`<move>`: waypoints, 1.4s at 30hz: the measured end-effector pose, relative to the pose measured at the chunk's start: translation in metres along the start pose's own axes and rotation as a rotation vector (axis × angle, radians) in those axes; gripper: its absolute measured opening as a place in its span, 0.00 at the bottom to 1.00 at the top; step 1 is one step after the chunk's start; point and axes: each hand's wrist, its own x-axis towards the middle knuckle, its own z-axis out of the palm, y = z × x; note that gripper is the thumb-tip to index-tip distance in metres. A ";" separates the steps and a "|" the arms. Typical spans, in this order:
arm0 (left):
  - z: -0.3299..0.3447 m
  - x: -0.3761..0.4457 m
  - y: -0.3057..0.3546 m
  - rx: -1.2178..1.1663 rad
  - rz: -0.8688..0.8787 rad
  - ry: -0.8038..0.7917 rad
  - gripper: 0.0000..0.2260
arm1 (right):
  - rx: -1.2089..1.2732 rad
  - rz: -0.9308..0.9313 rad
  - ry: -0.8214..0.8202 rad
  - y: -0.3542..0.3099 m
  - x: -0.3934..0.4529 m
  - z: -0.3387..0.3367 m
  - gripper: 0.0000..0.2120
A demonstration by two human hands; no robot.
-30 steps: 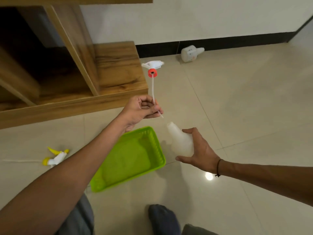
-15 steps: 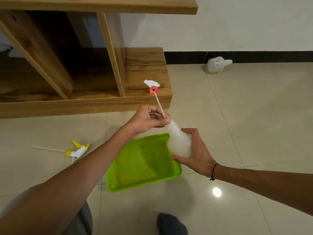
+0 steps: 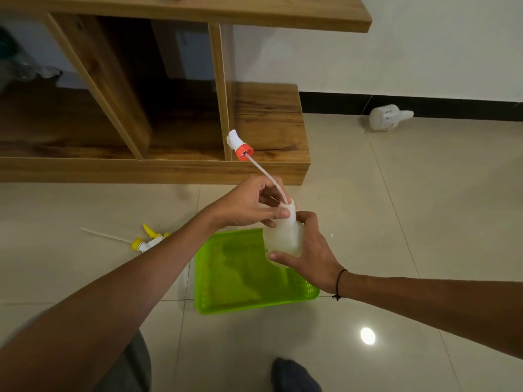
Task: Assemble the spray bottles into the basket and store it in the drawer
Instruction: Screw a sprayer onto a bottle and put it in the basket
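Right hand wrapped around a translucent white spray bottle, grip closed on its body, held upright above the far right corner of the green basket lying on the tiled floor. Left hand at the bottle's neck, thumb and fingertips pinched on the thin dip tube, lower end of the tube already inside the bottle mouth. Tube slanting up and to the far left to the red-collared white spray head, well clear of the neck, in front of the wooden shelf unit. Yellow-and-white spray head with its own tube lying on the floor left of the basket, partly behind the left forearm. Second white bottle on its side far right, against the black skirting. Dark-socked foot at the near edge.
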 end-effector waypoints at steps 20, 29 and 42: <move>0.022 0.006 -0.015 0.403 0.020 -0.131 0.07 | 0.094 0.067 -0.113 -0.113 0.098 -0.057 0.17; 0.002 -0.007 -0.018 0.385 -0.023 -0.067 0.10 | 0.337 0.068 -0.161 -0.104 0.084 -0.069 0.12; -0.006 -0.011 -0.012 0.329 -0.004 0.160 0.31 | 0.152 -0.068 -0.060 -0.063 0.063 -0.047 0.09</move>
